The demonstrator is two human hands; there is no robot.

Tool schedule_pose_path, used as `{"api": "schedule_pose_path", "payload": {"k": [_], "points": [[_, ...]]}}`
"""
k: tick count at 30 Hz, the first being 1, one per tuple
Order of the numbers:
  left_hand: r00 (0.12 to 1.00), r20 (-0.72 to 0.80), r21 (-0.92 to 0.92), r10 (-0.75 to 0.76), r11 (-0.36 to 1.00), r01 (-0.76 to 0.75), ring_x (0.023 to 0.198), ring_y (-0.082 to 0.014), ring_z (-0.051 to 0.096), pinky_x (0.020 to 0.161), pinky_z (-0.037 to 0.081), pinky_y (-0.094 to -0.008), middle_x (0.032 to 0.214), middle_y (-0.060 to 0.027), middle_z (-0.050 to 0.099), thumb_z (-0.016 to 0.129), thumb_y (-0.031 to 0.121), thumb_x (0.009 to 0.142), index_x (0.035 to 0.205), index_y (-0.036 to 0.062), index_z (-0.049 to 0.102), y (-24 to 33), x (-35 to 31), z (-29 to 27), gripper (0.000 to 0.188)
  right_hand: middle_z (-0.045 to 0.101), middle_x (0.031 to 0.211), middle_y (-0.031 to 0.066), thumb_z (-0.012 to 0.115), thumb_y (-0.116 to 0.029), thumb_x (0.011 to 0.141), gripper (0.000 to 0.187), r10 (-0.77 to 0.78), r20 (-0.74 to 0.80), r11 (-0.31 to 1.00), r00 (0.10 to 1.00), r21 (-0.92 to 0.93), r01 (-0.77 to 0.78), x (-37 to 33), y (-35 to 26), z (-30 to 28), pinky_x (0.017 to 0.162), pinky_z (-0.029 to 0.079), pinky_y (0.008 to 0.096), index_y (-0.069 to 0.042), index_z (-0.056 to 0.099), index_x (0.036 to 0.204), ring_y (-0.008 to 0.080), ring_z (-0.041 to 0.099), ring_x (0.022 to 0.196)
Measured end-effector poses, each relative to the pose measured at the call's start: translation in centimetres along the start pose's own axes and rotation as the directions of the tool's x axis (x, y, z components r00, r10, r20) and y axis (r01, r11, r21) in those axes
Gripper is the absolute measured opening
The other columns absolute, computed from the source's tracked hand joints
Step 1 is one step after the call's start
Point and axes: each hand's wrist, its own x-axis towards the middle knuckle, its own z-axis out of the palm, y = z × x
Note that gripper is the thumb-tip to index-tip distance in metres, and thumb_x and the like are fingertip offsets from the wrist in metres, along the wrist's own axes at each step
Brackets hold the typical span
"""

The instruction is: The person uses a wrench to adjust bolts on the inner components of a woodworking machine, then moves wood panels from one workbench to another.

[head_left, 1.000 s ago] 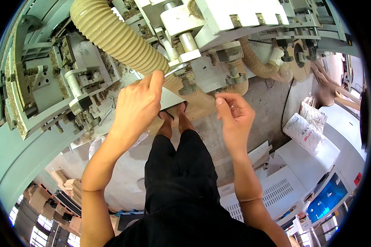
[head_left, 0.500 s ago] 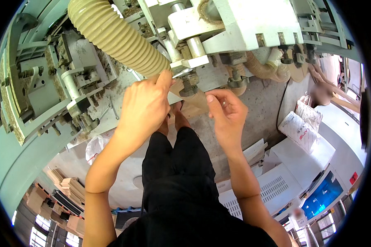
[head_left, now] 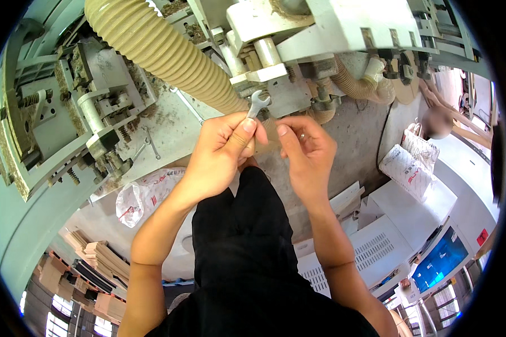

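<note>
An open-end wrench [head_left: 258, 103] is gripped by my left hand [head_left: 219, 149], with the thumb laid along its shank and the jaws facing up and away from me. It is apart from my other hand and in front of the machine's white clamp block [head_left: 266, 72]. Close by on the right, my right hand [head_left: 308, 150] has thumb and forefinger drawn together; whether anything small sits between them cannot be made out. Just beyond the wrench ends a thick ribbed beige hose [head_left: 168, 56].
Another wrench [head_left: 188, 105] lies on the dusty machine bed beside the hose, and a smaller one [head_left: 148, 143] rests farther left. A clear plastic bag [head_left: 130, 203] is on the left. White-and-red sacks [head_left: 407, 169] and a vented cabinet [head_left: 371, 253] stand on the right.
My left hand has come down toward me from the machine fitting and turned, so the wrench now points upward in plain view. My right hand has barely moved.
</note>
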Motion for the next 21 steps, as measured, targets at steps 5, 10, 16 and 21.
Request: {"api": "schedule_pose_path", "payload": {"k": [5, 10, 16, 21], "points": [[1.0, 0.012, -0.097, -0.026, 0.995, 0.027, 0.053, -0.004, 0.032, 0.05, 0.03, -0.0234, 0.057, 0.0053, 0.039, 0.045, 0.026, 0.107, 0.091, -0.0005, 0.063, 1.1, -0.8, 0.7, 0.036, 0.064, 0.08, 0.0005, 0.065, -0.002, 0.093, 0.007, -0.011, -0.001, 1.0, 1.0, -0.001, 0.011, -0.3, -0.1, -0.7, 0.063, 0.045, 0.0198, 0.003, 0.066, 0.097, 0.0031, 0.055, 0.071], [1.0, -0.001, -0.062, -0.002, 0.998, 0.002, 0.053, -0.0037, 0.032, 0.05, 0.029, -0.0227, 0.06, 0.006, 0.04, 0.044, 0.025, 0.107, 0.102, -0.0008, 0.064, 1.1, -1.0, 1.0, 0.033, 0.064, 0.082, 0.0001, 0.065, -0.003, 0.093, 0.007, -0.006, 0.005, 1.0, 1.0, 0.021, 0.005, -0.7, 0.1, -0.6, 0.063, 0.044, 0.0198, 0.002, 0.066, 0.098, 0.0029, 0.055, 0.072], [0.984, 0.015, -0.159, -0.177, 0.971, 0.177, 0.054, -0.0032, 0.031, 0.049, 0.026, -0.0208, 0.067, 0.0063, 0.04, 0.048, 0.021, 0.104, 0.107, 0.0024, 0.062, -2.1, -2.6, -1.2, 0.023, 0.064, 0.084, -0.0001, 0.065, -0.002, 0.092, 0.009, 0.059, 0.011, 0.998, 0.998, -0.021, -0.059, -1.7, 0.8, -0.3, 0.065, 0.045, 0.0201, 0.0, 0.066, 0.101, 0.0031, 0.055, 0.074], [0.969, -0.174, 0.117, -0.177, 0.973, 0.198, 0.062, -0.0061, 0.043, 0.056, 0.035, -0.0234, 0.071, 0.0036, 0.049, 0.054, 0.024, 0.099, 0.093, 0.0034, 0.061, -11.2, -5.2, -6.7, 0.023, 0.064, 0.083, 0.0, 0.064, -0.001, 0.092, 0.009, 0.087, 0.103, 0.995, 0.991, -0.062, -0.081, -3.0, 1.9, 0.2, 0.064, 0.045, 0.0201, 0.0, 0.067, 0.101, 0.004, 0.055, 0.073]]}}
